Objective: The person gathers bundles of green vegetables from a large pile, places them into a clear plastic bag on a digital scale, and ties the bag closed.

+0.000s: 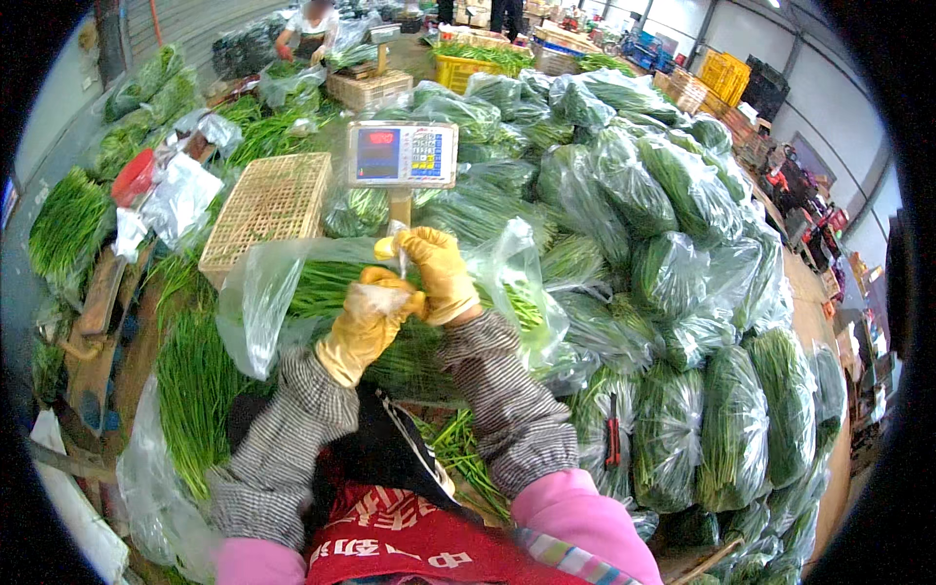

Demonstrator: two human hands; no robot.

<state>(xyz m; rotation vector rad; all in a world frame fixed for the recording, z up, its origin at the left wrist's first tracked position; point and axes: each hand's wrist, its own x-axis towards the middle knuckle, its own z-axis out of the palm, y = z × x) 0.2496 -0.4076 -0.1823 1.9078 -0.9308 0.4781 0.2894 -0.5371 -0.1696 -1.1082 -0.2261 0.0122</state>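
Note:
My left hand (369,322) and my right hand (437,276) wear yellow gloves and are close together in front of me. Both are closed on gathered film of a transparent plastic bag (257,300). A twist of the film stands up between the right thumb and fingers. Inside the bag lies a bundle of long green leafy stalks (319,288), partly hidden behind my hands. Just beyond them rises the display head of a digital scale (402,155) on a post. Its weighing platform is hidden under the bag.
Bagged green bundles (662,270) are piled high to my right, with a red-handled tool (612,439) on one bag. At left sit an upturned wicker-look crate (267,208) and loose greens (194,398). Another person (311,33) works at the back near a yellow crate (461,72).

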